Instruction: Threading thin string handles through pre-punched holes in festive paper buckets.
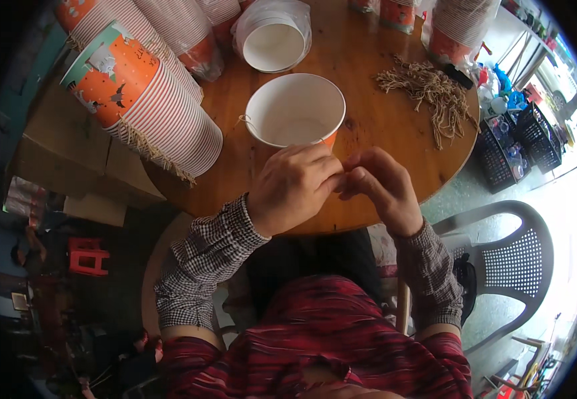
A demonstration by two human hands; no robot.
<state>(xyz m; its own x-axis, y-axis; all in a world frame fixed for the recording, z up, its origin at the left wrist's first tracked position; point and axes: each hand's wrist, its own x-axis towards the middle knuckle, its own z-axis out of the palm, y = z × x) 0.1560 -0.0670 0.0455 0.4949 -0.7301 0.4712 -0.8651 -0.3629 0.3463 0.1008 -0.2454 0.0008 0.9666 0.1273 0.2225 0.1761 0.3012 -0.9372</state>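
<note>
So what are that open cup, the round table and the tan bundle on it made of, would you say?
The open cup looks like paper: thin rolled rim, matte white inside, orange print outside. The round table seems to be wood with a smooth brown finish; grain and a knot show. The tan bundle appears to be fibrous twine, frayed and dull.

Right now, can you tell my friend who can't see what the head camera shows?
Two hands, the left hand and right hand, meet fingertip to fingertip beside an open paper cup on a round wooden table. Stacked orange cups and loose strings lie nearby.
</note>
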